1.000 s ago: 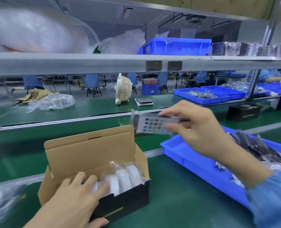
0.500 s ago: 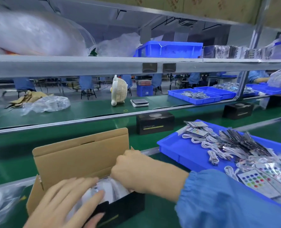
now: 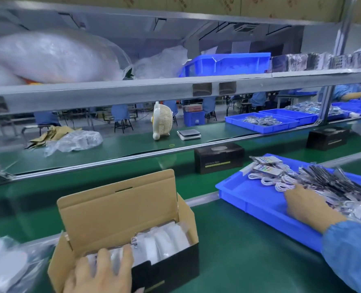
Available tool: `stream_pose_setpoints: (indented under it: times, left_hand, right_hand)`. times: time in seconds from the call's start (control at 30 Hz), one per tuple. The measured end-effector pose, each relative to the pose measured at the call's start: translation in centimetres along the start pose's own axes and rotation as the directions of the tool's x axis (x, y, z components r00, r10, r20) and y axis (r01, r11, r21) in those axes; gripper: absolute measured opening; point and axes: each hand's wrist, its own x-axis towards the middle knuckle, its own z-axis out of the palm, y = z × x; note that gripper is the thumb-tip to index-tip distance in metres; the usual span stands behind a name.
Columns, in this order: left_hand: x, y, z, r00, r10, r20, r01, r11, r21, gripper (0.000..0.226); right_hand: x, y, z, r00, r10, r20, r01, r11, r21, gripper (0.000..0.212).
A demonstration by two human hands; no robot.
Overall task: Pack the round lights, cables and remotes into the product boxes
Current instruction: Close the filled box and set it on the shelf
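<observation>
Brown cardboard lined the open product box [image 3: 122,225], which sat at seven o'clock on the green tabletop [image 3: 238,250], its lid flap upright. Inside we saw bagged round lights [image 3: 164,240] standing on edge in a row. Our left hand [image 3: 99,273] lay over the box's near end, fingers spread and straight on the bags. At three o'clock a blue tray [image 3: 249,199] held coiled white cables [image 3: 279,182], remotes [image 3: 266,168] with coloured buttons and dark packets. Our right hand [image 3: 306,206] reached into that tray, fingers down among the packets; whether they pinched anything we could not tell. At twelve o'clock, beyond the tray, stood a closed black box [image 3: 217,157].
</observation>
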Motion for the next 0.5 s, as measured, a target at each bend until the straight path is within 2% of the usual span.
stream_pose_setpoints:
  times: [0.03, 0.07, 0.13, 0.2, 0.27, 0.3, 0.33, 0.37, 0.4, 0.43, 0.47, 0.5]
  left_hand:
    - [0.0, 1.9, 0.6, 0.996, 0.066, -0.058, -0.067, 0.997, -0.029, 0.095]
    - [-0.1, 1.9, 1.4, 0.996, 0.084, 0.002, -0.084, 0.991, -0.107, 0.086]
    - [-0.8, 2.0, 1.8, 0.999, 0.035, 0.031, -0.028, 0.978, -0.206, 0.069]
    - [-0.9, 1.6, 2.2, 0.998, 0.047, -0.045, -0.058, 0.962, -0.266, 0.073]
    - [-1.6, 2.0, 2.0, 0.992, 0.126, 0.005, -0.12, 0.955, -0.271, 0.086]
    - [-1.7, 2.4, 2.9, 0.981, 0.168, -0.095, -0.186, 0.956, -0.228, 0.088]
    - [-1.3, 3.1, 2.9, 0.981, 0.142, -0.135, -0.171, 0.956, -0.238, 0.089]
    - [-1.1, 3.6, 3.3, 0.977, 0.112, -0.181, -0.149, 0.966, -0.21, 0.089]
    - [-0.7, 3.8, 3.6, 0.975, 0.095, -0.202, -0.139, 0.966, -0.217, 0.089]
    - [-0.7, 4.0, 3.4, 0.977, 0.072, -0.202, -0.119, 0.965, -0.232, 0.088]
    - [-0.9, 4.1, 3.8, 0.978, 0.06, -0.199, -0.11, 0.962, -0.248, 0.086]
    - [-1.0, 4.4, 4.0, 0.976, 0.061, -0.21, -0.12, 0.953, -0.278, 0.081]
  right_hand:
    - [-0.2, 0.8, 0.1, 1.0, 0.003, 0.004, -0.003, 1.0, -0.018, 0.034]
    - [-0.6, 1.5, 0.3, 0.999, 0.009, 0.037, -0.008, 1.0, -0.02, 0.032]
    - [-1.0, 2.7, 0.9, 0.998, 0.007, 0.059, -0.007, 1.0, -0.004, 0.028]
    - [-1.5, 3.3, 0.5, 0.998, 0.0, 0.071, -0.003, 0.999, 0.045, 0.023]
    - [-2.1, 2.8, -1.4, 1.0, 0.022, -0.002, -0.021, 0.974, 0.225, 0.03]
    - [-3.1, 1.8, -3.1, 0.994, 0.041, -0.1, 0.001, 0.922, 0.387, 0.032]
    - [-4.5, 0.5, -5.2, 0.965, 0.056, -0.255, 0.103, 0.815, 0.57, 0.029]
    - [-6.8, -1.5, -8.1, 0.912, 0.032, -0.409, 0.292, 0.651, 0.7, 0.022]
    - [-9.2, -4.1, -10.9, 0.823, -0.04, -0.567, 0.512, 0.485, 0.709, 0.016]
    - [-11.6, -6.9, -13.6, 0.727, -0.175, -0.664, 0.679, 0.324, 0.659, 0.012]
    - [-13.5, -9.9, -15.7, 0.624, -0.314, -0.716, 0.778, 0.161, 0.607, 0.01]
    - [-15.0, -13.0, -17.0, 0.533, -0.447, -0.718, 0.825, 0.085, 0.559, 0.011]
